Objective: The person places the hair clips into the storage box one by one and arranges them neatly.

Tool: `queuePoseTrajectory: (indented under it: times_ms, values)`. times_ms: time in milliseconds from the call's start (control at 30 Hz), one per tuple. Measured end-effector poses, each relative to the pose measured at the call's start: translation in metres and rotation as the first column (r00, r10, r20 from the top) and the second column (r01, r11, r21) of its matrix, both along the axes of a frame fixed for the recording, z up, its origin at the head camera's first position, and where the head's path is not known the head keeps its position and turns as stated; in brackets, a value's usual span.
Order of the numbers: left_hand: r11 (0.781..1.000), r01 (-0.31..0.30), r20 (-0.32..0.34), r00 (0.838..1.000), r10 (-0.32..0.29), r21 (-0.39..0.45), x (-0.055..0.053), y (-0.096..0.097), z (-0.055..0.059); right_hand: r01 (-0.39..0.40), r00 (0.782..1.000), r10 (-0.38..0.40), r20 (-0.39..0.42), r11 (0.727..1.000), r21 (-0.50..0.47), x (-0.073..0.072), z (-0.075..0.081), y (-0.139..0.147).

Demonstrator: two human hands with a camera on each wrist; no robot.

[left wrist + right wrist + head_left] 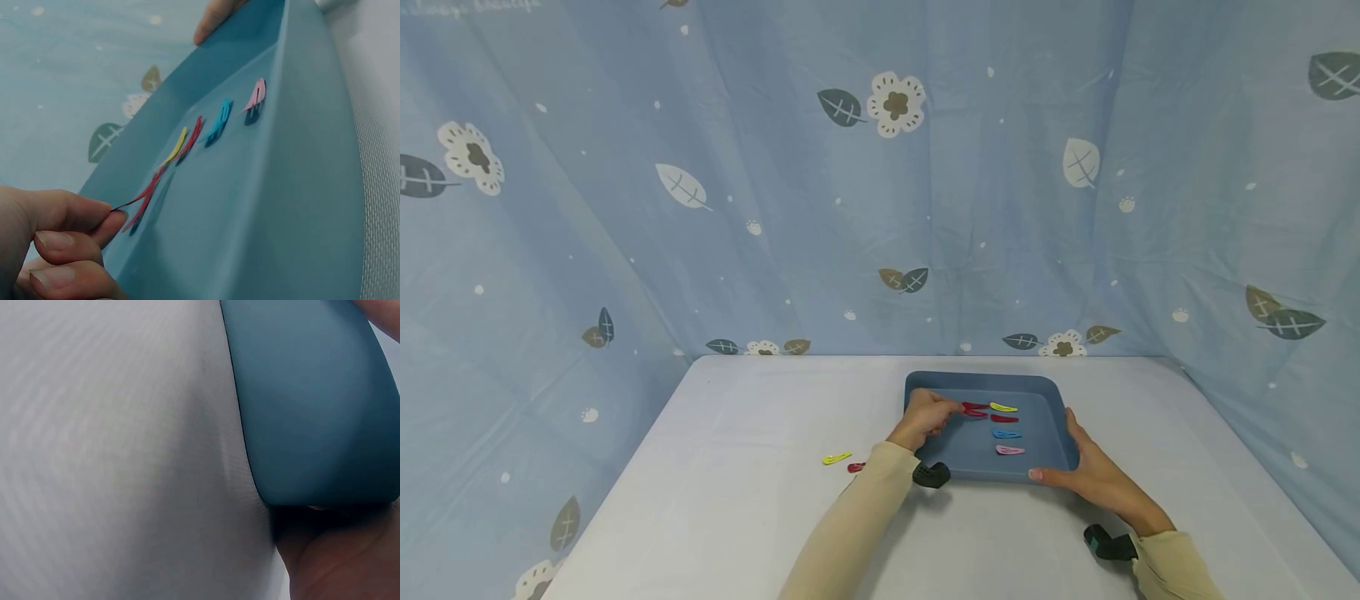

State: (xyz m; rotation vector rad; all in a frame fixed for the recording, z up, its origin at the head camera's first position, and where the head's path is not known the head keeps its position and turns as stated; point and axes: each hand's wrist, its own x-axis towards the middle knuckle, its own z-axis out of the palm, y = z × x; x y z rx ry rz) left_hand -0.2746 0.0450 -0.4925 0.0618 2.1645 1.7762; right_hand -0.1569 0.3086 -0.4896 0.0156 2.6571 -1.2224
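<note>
Red hair clip (975, 406) is what I am watching through the head view, inside the far half of the blue tray (1045, 417); the left hand (925, 414) is pinching it by its near end between thumb and forefinger, so it is pointing out at three o'clock from the fingertips, its long axis running roughly nine to three; a second red strip is spreading just below it, and I cannot tell whether that is another clip; the yellow clip (1003, 407) is lying straight ahead at three, the dark red clip (1004, 418) just past three, the blue clip (1007, 434) past four, the pink clip (1010, 451) nearer five; the left hand is clearly the nearer one; the right hand (1090, 471) is gripping the tray's near right corner, at four o'clock from the clip, its thumb on the near side.
</note>
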Motion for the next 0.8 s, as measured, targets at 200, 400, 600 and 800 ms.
queuePoseTrajectory:
  times_ms: [200,400,600,800]
  values:
    - [1.0,-0.006,-0.005,1.0,0.006,-0.029,0.0002,0.0012,0.0002,-0.002,1.0,0.002,-0.006,1.0,-0.006,0.0006,0.0,0.0001]
    - [0.999,-0.005,-0.01,1.0,0.004,-0.046,0.0005,0.0014,-0.0001,-0.004,1.0,0.004,-0.012,1.0,-0.007,0.0011,0.0001,0.0]
    - [0.998,0.003,-0.015,1.0,-0.004,-0.066,-0.0002,0.0016,-0.001,-0.008,1.0,0.008,-0.017,1.0,-0.005,0.0007,0.0001,0.0003]
    - [0.997,0.009,-0.026,1.0,-0.011,-0.08,-0.0008,0.0017,-0.0015,-0.011,1.0,0.011,-0.021,1.0,-0.009,0.0,0.0003,0.0011]
